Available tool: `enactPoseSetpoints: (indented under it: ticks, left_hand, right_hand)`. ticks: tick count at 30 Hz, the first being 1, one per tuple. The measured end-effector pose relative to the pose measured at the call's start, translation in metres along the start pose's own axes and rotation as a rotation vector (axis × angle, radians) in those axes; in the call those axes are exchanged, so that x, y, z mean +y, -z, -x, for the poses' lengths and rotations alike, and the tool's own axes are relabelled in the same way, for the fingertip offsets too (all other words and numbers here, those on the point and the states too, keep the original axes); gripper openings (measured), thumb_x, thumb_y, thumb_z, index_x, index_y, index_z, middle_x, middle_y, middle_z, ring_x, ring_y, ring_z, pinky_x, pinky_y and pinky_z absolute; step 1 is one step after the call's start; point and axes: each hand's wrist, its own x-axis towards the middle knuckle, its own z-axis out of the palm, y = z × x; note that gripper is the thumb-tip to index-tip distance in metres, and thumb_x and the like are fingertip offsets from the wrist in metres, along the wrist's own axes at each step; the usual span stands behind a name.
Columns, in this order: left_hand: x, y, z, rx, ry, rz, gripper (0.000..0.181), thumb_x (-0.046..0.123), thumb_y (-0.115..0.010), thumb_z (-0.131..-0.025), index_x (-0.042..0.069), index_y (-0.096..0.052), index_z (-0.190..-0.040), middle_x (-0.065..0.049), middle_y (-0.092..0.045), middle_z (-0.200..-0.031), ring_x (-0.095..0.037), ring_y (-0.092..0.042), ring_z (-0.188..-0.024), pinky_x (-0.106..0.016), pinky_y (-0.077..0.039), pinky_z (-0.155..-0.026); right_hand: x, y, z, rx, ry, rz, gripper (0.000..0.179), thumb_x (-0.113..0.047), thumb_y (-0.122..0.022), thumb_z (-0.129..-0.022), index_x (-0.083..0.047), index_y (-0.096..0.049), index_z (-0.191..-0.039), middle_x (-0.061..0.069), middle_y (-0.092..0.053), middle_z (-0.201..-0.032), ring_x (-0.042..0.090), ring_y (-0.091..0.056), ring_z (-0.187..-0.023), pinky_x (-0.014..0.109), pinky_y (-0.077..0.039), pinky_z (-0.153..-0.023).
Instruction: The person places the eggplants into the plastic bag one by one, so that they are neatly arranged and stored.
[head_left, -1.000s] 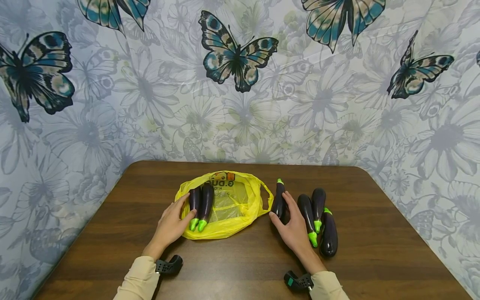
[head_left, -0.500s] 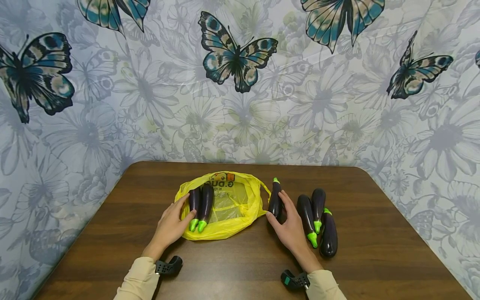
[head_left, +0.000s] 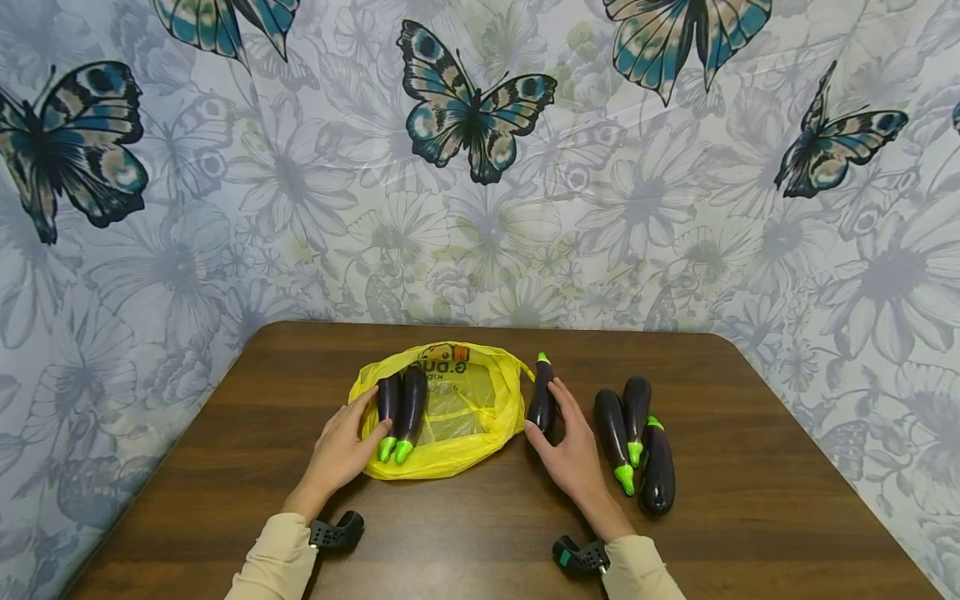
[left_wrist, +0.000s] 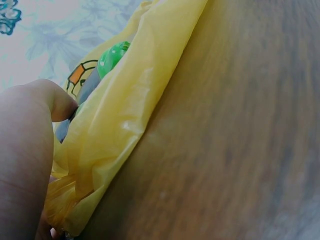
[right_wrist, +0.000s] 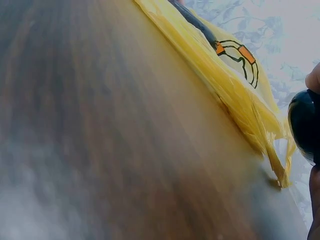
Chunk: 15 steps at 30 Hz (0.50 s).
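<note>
A yellow plastic bag point(head_left: 450, 468) lies spread and open-mouthed on the table, with two dark purple eggplants point(head_left: 412, 410) side by side in its left part. At the bag's left edge my left hand point(head_left: 341, 450) grips the plastic; its thumb point(left_wrist: 60, 102) reaches over the rim onto the nearer eggplant. Just right of the bag, my right hand point(head_left: 573, 454) holds another eggplant point(head_left: 542, 408), green stem end pointing away. The blunt end of that eggplant point(right_wrist: 304, 125) shows between the fingers in the right wrist view, near the bag's handle.
Three more eggplants point(head_left: 636, 408) lie together on the brown wooden table point(head_left: 750, 467), right of my right hand. Behind the table hangs a cloth point(head_left: 480, 250) printed with butterflies and flowers. Each wrist wears a black band point(head_left: 337, 532).
My right hand has slid the eggplant left, from beside the three loose ones to the bag's right edge, partly covering the handle. The left hand and bag have barely moved.
</note>
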Motion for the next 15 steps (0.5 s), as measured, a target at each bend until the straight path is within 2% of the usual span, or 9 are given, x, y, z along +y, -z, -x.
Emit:
enactPoseSetpoints:
  ticks: [15]
  left_hand:
    - [0.002,0.002,0.001,-0.003,-0.006,0.004,0.070,0.042,-0.059,-0.104,0.014,-0.032,-0.162,-0.024,-0.038,-0.162,-0.053,-0.029,-0.149,-0.076,-0.021,-0.116]
  right_hand:
    - [-0.006,-0.011,-0.003,0.005,0.033,-0.016,0.072,-0.028,-0.077,-0.094,-0.015,-0.044,-0.157,0.008,-0.038,-0.165,0.028,-0.043,-0.148,0.048,-0.044,-0.114]
